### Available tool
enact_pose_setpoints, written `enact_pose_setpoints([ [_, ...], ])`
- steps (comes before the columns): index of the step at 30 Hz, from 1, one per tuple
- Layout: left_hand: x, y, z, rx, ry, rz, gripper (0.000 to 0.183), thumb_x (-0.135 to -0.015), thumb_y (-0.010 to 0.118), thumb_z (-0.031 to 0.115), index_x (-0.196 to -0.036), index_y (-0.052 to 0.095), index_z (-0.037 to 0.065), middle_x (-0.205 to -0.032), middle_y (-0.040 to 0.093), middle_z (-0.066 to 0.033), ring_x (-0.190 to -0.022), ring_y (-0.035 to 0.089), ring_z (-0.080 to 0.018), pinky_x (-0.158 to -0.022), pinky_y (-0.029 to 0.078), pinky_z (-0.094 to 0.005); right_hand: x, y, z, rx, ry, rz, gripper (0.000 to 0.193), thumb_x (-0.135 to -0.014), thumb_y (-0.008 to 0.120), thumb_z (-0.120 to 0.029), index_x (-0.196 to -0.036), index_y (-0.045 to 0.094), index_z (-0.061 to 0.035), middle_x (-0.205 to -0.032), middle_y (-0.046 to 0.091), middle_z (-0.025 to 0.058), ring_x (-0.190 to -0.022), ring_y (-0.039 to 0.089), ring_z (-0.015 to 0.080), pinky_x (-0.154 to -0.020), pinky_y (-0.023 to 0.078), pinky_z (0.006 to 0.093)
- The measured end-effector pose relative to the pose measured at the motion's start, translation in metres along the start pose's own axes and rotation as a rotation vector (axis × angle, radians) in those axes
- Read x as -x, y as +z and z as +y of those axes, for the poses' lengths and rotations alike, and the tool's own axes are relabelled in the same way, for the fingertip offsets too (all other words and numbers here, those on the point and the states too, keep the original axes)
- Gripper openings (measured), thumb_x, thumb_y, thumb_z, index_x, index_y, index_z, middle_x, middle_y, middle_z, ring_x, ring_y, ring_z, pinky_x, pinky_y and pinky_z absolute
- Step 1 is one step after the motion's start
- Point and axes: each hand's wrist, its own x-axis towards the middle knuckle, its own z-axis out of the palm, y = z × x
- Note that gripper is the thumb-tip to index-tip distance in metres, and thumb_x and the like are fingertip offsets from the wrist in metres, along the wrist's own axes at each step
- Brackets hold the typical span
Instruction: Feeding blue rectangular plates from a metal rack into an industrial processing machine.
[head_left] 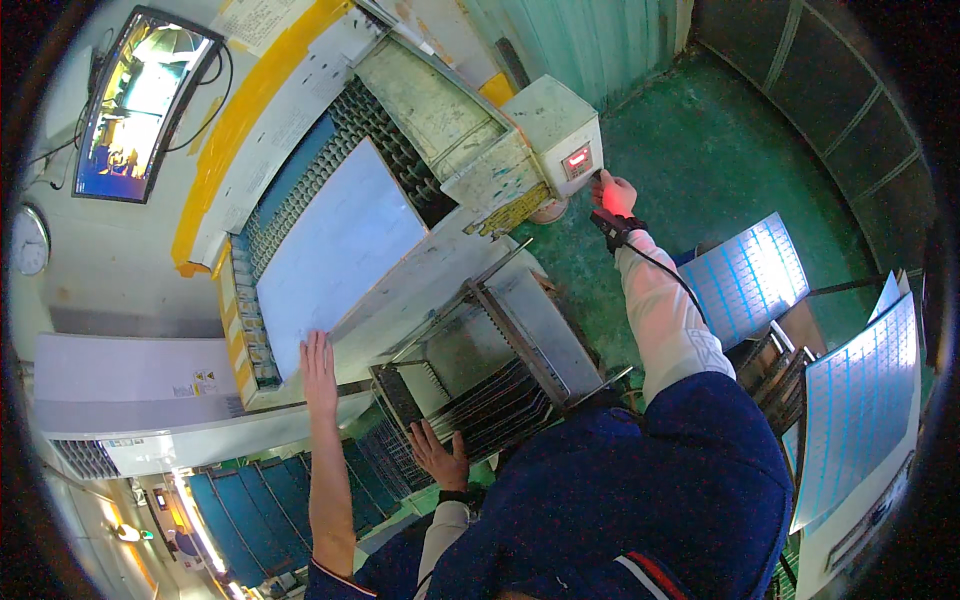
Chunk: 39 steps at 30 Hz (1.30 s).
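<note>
My right hand [616, 196] reaches to the lit front of a pale control box [562, 135], with a fingertip at the edge of its panel and the other fingers curled in. A black strap with a cable sits on that wrist. My left hand [438, 458], fingers spread, is over a slotted metal rack [490, 410] and holds nothing. A large white board [345, 240] lies tilted on the machine's bed of rollers [375, 120]. Another person's bare hand [316, 362] rests on the board's lower edge.
Shiny panels with blue stripes [860, 400] lean at the right, and another striped panel [745, 280] stands nearer the green floor [660, 130]. A screen [145, 105] is mounted at the upper left. A pale machine cover [130, 385] is at the left.
</note>
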Motion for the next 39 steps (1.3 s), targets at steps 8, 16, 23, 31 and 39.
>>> enact_pose_setpoints([
  [8, 0.001, -0.001, -0.001, -0.057, 0.010, 0.004, 0.073, -0.097, 0.056, 0.047, -0.154, 0.034, 0.008, -0.162, 0.027, -0.0178, -0.150, 0.022, -0.0376, -0.121, 0.016, -0.0521, 0.003, 0.003, -0.001, -0.032, 0.008, 0.009, 0.029, -0.092, 0.071, -0.026, -0.098, 0.064, 0.0018, -0.079, 0.068, 0.0093, -0.058, 0.059, 0.0142, -0.049, 0.048, 0.0276],
  [16, 0.005, -0.003, 0.000, -0.052, 0.004, 0.025, 0.074, -0.096, 0.058, 0.048, -0.154, 0.035, 0.008, -0.161, 0.028, -0.0178, -0.150, 0.022, -0.0373, -0.121, 0.016, -0.0521, 0.004, 0.007, 0.004, -0.015, 0.001, -0.012, 0.029, -0.092, 0.071, -0.027, -0.094, 0.064, 0.0013, -0.078, 0.067, 0.0091, -0.058, 0.059, 0.0146, -0.049, 0.048, 0.0280],
  [23, -0.002, -0.002, 0.002, -0.033, 0.010, 0.015, 0.075, -0.095, 0.059, 0.048, -0.154, 0.036, 0.009, -0.162, 0.028, -0.0169, -0.150, 0.022, -0.0368, -0.121, 0.016, -0.0527, 0.007, 0.001, -0.005, -0.024, 0.004, 0.024, 0.030, -0.092, 0.071, -0.027, -0.092, 0.064, 0.0018, -0.075, 0.066, 0.0080, -0.055, 0.057, 0.0144, -0.047, 0.046, 0.0276],
  [31, 0.004, 0.001, -0.004, 0.014, -0.014, 0.006, 0.078, -0.096, 0.053, 0.056, -0.156, 0.032, 0.012, -0.164, 0.023, -0.0138, -0.151, 0.017, -0.0379, -0.118, 0.015, -0.0577, -0.001, 0.005, 0.004, -0.105, 0.009, -0.003, 0.028, -0.092, 0.072, -0.025, -0.091, 0.063, 0.0016, -0.074, 0.064, 0.0084, -0.053, 0.056, 0.0141, -0.044, 0.042, 0.0273],
  [39, 0.005, 0.005, -0.006, 0.002, -0.004, 0.015, 0.078, -0.096, 0.053, 0.056, -0.156, 0.031, 0.012, -0.164, 0.024, -0.0133, -0.151, 0.019, -0.0388, -0.118, 0.016, -0.0584, -0.001, 0.005, 0.005, -0.127, 0.004, 0.007, 0.026, -0.093, 0.071, -0.022, -0.090, 0.060, 0.0020, -0.070, 0.062, 0.0098, -0.051, 0.053, 0.0140, -0.042, 0.040, 0.0283],
])
